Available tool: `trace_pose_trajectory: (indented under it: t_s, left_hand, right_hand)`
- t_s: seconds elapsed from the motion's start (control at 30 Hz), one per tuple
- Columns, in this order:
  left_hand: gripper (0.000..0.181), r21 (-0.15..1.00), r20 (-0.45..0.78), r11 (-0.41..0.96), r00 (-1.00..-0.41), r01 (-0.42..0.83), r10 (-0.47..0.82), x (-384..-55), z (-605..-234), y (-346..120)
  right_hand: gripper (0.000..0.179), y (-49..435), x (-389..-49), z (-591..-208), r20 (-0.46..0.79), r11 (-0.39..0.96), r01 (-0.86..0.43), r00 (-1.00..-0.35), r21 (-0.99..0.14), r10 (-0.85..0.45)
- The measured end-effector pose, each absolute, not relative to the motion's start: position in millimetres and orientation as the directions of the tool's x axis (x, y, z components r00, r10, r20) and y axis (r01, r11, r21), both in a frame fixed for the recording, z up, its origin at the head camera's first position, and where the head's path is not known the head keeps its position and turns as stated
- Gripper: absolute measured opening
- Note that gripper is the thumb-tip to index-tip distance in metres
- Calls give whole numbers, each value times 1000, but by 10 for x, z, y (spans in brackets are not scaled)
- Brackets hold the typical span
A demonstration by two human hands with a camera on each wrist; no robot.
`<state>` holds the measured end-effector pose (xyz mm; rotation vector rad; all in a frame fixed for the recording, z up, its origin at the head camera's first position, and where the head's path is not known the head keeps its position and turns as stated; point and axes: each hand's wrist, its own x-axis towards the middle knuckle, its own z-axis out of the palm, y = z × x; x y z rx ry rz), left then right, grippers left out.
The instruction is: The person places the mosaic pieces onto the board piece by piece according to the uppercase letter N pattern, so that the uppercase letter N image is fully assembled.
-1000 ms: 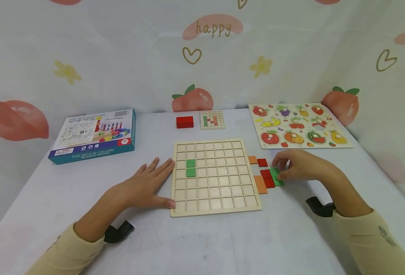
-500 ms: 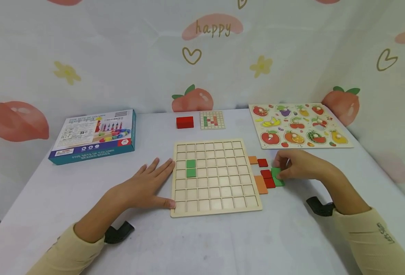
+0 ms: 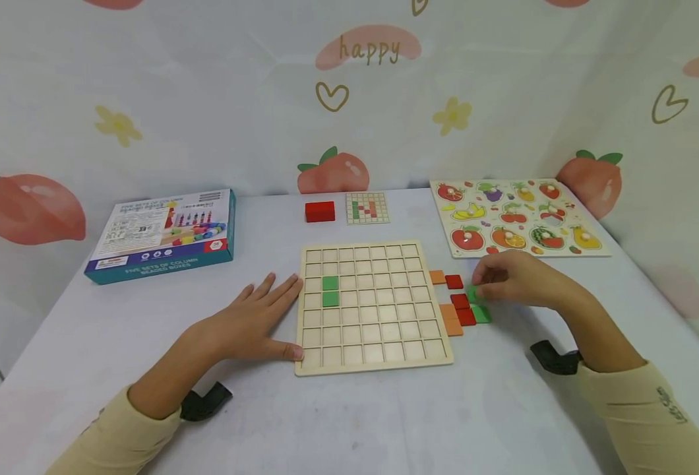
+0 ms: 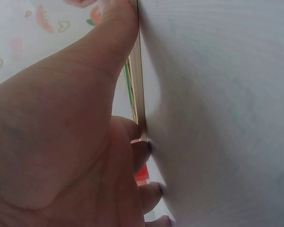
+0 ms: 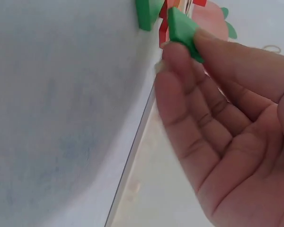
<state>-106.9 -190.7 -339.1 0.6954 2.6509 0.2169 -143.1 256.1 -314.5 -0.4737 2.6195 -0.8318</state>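
Observation:
My left hand (image 3: 248, 326) lies spread with straight fingers, thumb and fingertips at the left edge of the wooden grid board (image 3: 373, 353). Two green tiles (image 3: 330, 283) fill cells one above the other in the board's second column. To the right of the board, my right hand (image 3: 518, 280) pinches a green square tile (image 5: 182, 30) between thumb and fingers, tilted in the right wrist view. Another green tile (image 3: 482, 315) lies on the table just below it. Beside that are red tiles (image 3: 465, 316) and orange tiles (image 3: 452, 320) along the board's right side.
Behind the board sit a red block (image 3: 320, 212) and a small pattern card (image 3: 368, 208) with coloured squares. A fruit peg puzzle (image 3: 504, 247) lies at the back right, close behind the right hand. A beaded toy box (image 3: 159, 234) rests at the back left.
My right hand has lifted one green tile from the pair of green tiles, leaving the lower one on the table. The left hand and board have stayed in place.

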Motion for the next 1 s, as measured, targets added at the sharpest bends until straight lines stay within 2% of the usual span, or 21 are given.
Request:
trace_pose_trajectory:
  t_s: [0.2,0.47,0.8,1.0]
  left_hand:
    - [122,241,-328,864,-800,442,502,-1065,-3383,-1912]
    - [122,249,-325,862,-800,442,505,-1064,-3380,-1903]
    - [122,247,-325,863,-801,441,502,-1064,-3379,-1897]
    - [122,246,-322,863,-803,441,502,-1058,-3384,-1897]
  right_hand:
    - [6,2420,-1395,-3125,-195,705,-191,-883,-683,-428]
    - [4,2117,-1411,-3128,-142,680,-266,-865,-683,-481]
    - [4,1660,-1480,-3119,-176,628,-268,-815,-731,-553]
    - [8,1339,-1485,-3081,-155,588,-319,-773,-744,-615]
